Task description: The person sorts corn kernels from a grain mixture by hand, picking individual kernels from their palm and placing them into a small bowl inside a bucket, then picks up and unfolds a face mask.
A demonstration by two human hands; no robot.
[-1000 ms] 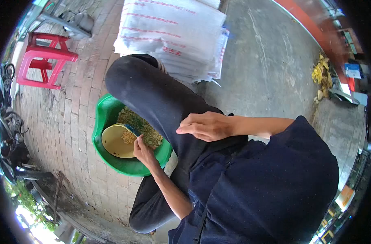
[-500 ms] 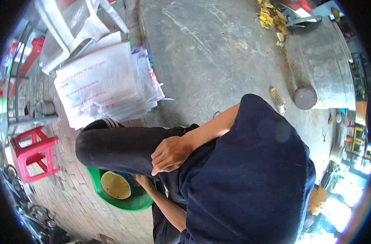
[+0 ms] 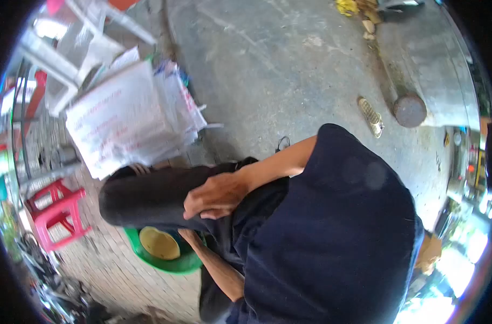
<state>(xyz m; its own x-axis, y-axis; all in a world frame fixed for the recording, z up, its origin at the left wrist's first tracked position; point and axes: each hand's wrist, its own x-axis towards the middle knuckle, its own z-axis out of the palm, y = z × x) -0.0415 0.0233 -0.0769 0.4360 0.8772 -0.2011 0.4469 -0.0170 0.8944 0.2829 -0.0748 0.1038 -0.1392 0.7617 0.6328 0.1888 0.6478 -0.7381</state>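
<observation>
My right hand [image 3: 216,196] rests on the dark trouser leg [image 3: 143,197], its fingers curled together and slightly smeared by motion. No object shows in it. Below the leg, my left hand [image 3: 188,236] reaches to a green basin [image 3: 173,265] on the brick floor. Inside the basin is a round container with a pale yellow interior [image 3: 159,243] and a dark blue outer side. My left fingers are at its right edge, mostly hidden by the thigh, so their grip cannot be made out.
A stack of printed white sheets [image 3: 121,116] lies beyond my leg, beside a white plastic chair [image 3: 54,59]. A pink stool [image 3: 59,216] stands at the left. A sandal [image 3: 371,117] lies on the concrete floor [image 3: 256,70], near a round brown block [image 3: 410,111].
The view has shifted and turned a little. My right hand has slid slightly along the thigh towards the knee, its fingers more bent. My left hand stays at the basin.
</observation>
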